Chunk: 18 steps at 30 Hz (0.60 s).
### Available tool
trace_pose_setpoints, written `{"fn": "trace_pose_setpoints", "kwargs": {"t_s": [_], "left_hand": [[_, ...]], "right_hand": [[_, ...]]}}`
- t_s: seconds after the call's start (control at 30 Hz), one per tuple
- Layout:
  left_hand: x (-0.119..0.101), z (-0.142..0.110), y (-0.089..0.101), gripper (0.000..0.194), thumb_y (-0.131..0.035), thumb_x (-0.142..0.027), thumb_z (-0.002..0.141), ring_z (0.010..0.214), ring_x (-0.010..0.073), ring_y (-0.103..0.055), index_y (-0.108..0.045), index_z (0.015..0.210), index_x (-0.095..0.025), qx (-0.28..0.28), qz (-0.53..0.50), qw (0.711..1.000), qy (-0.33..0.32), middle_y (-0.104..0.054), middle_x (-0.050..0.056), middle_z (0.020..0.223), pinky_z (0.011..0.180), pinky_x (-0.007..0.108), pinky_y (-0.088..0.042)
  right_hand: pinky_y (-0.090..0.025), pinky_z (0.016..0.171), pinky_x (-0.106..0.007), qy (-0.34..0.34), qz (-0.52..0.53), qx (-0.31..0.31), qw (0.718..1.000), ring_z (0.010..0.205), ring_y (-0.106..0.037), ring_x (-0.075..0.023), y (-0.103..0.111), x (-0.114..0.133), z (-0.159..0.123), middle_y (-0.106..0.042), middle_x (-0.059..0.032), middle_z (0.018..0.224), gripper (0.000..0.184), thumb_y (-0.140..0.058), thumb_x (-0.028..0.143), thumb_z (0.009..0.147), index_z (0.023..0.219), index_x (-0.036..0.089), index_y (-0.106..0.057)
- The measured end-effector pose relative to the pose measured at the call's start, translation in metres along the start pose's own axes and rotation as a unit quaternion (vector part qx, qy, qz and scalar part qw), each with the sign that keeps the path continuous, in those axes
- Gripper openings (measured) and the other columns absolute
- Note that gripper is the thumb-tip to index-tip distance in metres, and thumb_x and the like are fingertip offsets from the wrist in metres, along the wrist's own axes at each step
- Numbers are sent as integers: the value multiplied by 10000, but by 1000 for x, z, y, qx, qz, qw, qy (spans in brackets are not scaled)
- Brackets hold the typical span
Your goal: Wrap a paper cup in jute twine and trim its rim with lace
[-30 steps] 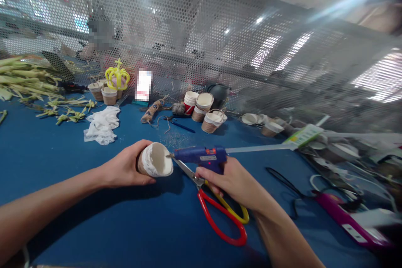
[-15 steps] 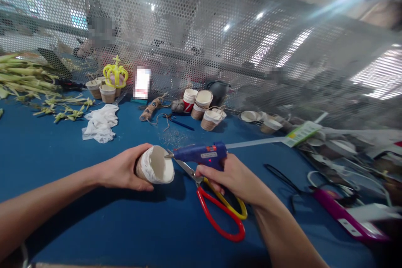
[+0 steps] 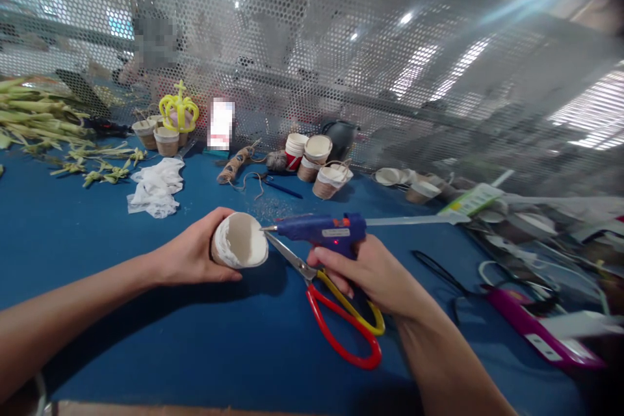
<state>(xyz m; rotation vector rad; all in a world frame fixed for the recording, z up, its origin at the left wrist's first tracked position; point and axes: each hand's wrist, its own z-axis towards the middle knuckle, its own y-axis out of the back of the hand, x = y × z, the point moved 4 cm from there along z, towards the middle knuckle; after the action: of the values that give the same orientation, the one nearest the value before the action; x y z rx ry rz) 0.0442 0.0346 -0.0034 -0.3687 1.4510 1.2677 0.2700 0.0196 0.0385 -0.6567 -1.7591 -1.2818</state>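
A paper cup with white lace around its rim is tilted so its opening faces right. My left hand wraps around its outer side. My right hand grips a blue glue gun, and a long glue stick sticks out of its back. The gun's metal nozzle points left, right at the cup's rim; whether it touches cannot be told. Beneath the gun and my right hand lie scissors with one red and one yellow handle, blades partly open.
White lace lies at left, near dried plant strips. Twine, a blue pen and several twine-wrapped cups stand along the perforated screen. At right are a purple power strip and cables.
The glue gun has shifted slightly right, its nozzle drawing back from inside the cup to the rim. The cup has moved up a little and turned slightly.
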Motion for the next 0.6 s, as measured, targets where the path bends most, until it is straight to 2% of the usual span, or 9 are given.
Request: {"fn": "trace_pose_setpoints", "kwargs": {"t_s": [0.13, 0.3, 0.47, 0.6], "left_hand": [[4, -1, -1, 679, -730, -326, 600, 974, 229, -549, -327, 1128, -188, -47, 13, 999, -9, -542, 78, 1062, 858, 360, -447], [1, -3, 1, 655, -630, -246, 687, 1034, 200, -521, -252, 1219, -180, -98, -52, 994, -25, -508, 86, 1137, 908, 320, -424], [-3, -3, -1, 628, -595, -220, 698, 1066, 207, -507, -286, 1241, -163, -93, -54, 994, -30, -513, 90, 1162, 944, 308, -405], [0, -3, -1, 600, -614, -251, 694, 1056, 224, -518, -341, 1222, -167, -106, -46, 993, -23, -535, 89, 1149, 942, 326, -414]], "right_hand": [[-281, 380, -183, 5, 139, 8, 990, 340, -352, -43, -5, -6, 3, -419, 70, 378, 288, -589, 401, 776, 737, 117, -612], [-163, 334, -160, -27, 312, 17, 949, 321, -281, -23, -23, -11, 9, -379, 74, 355, 268, -611, 371, 758, 680, 114, -606], [-129, 321, -161, -28, 378, 16, 925, 327, -236, -18, -29, -12, 15, -367, 74, 375, 244, -644, 359, 727, 677, 120, -627], [-129, 317, -161, -41, 403, 5, 914, 337, -223, 3, -31, -15, 17, -497, 34, 497, 243, -691, 354, 674, 693, 120, -629]]}}
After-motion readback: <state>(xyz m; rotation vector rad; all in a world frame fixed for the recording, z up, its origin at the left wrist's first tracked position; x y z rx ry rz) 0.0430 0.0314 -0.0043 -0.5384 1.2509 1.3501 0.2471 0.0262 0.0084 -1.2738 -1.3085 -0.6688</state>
